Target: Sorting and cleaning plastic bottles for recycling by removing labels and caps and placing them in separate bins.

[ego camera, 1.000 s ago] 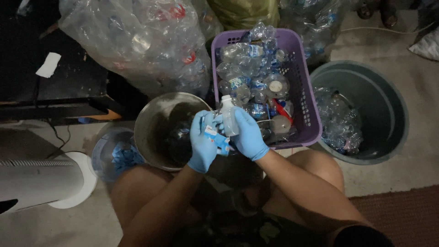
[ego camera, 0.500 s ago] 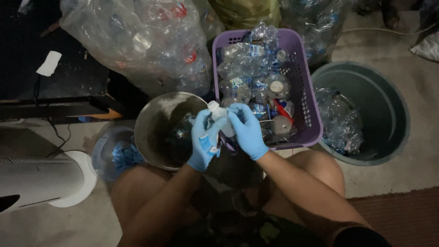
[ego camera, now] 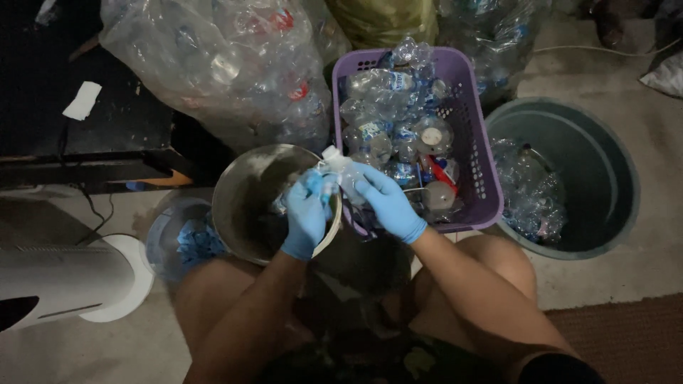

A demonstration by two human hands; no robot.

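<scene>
While both gloved hands meet over the near rim of a round metal bowl [ego camera: 249, 192], they share one clear plastic bottle [ego camera: 341, 171] between them. The left hand [ego camera: 306, 217], in a blue glove, is curled around the bottle's lower part, where a strip of blue label shows between its fingers. The right hand [ego camera: 388, 203], also in a blue glove, wraps the bottle from the other side, fingers closed over its body. The bottle lies tilted, its white cap pointing up and away from the person, just above the bowl's right edge.

Beyond the hands stands a purple plastic basket [ego camera: 480, 171] heaped with crushed clear bottles, some with white caps and one with a red label. To the right of the basket a dark green round bin [ego camera: 605, 178] sits on the floor with a few clear bottles against its left inner wall. Behind the bowl, a large clear bag [ego camera: 213, 64] bulges with more empty bottles. Left of the bowl, partly under its rim, a blue tub [ego camera: 167, 238] holds crumpled blue scraps. A white cylindrical appliance [ego camera: 64, 281] lies at the lower left, and a dark low shelf [ego camera: 107, 135] with a white scrap of paper on it fills the upper left. The person's bare knees frame the bowl from below.
</scene>
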